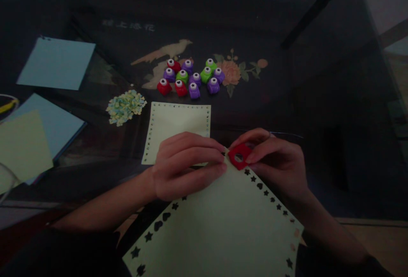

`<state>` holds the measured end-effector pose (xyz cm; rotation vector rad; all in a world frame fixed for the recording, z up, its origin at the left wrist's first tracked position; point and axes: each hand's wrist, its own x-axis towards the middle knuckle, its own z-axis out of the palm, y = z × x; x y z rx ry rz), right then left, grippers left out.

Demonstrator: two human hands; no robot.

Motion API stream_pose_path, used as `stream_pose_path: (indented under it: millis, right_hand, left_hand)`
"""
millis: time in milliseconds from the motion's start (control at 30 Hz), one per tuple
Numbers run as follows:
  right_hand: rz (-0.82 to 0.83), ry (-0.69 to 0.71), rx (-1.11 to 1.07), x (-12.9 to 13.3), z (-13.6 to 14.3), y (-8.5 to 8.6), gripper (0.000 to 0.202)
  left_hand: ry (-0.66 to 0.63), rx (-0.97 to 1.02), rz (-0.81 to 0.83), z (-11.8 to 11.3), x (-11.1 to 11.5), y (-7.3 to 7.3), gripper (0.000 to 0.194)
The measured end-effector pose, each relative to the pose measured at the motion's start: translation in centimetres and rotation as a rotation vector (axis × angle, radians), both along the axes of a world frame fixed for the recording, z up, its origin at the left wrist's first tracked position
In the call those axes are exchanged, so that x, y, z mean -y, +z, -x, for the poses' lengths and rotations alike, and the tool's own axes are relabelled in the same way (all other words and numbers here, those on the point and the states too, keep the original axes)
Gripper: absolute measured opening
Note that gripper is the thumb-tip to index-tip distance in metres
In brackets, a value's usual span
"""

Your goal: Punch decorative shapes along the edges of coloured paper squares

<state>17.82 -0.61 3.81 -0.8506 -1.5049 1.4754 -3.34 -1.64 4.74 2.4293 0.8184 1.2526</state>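
Observation:
A large pale green sheet (236, 221) lies tilted toward the camera, with star, heart and other shaped holes along its edges. My left hand (191, 164) pinches the sheet near its top corner, fingers pressed together. In my right hand (276, 160) is a small red punch (239, 156), seated on the sheet's edge close to that corner, its round opening facing up. Behind my left hand lies a smaller pale green sheet (180, 124) with tiny holes around its border.
Several red, purple and green punches (194, 79) stand in a group on the dark glossy table (255, 111). Left of them is a heap of paper bits (126, 107). Blue sheets (57, 63) and a yellow-green sheet (25, 149) lie at the far left, near a white cable.

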Motion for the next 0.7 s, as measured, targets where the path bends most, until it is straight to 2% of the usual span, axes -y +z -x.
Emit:
stream_pose_path:
  millis: [433, 600, 700]
  right_hand:
    - [-0.145, 0.026, 0.137, -0.35, -0.39, 0.63, 0.014]
    - [-0.125, 0.02, 0.12, -0.39, -0.49, 0.54, 0.015]
    - [-0.116, 0.002, 0.116, -0.43, -0.56, 0.49, 0.016]
  left_hand:
    - [-0.024, -0.057, 0.065, 0.0, 0.24, 0.29, 0.012]
    - [-0.054, -0.05, 0.002, 0.22, 0.05, 0.21, 0.009]
    - [-0.042, -0.081, 0.031, 0.28, 0.3, 0.47, 0.01]
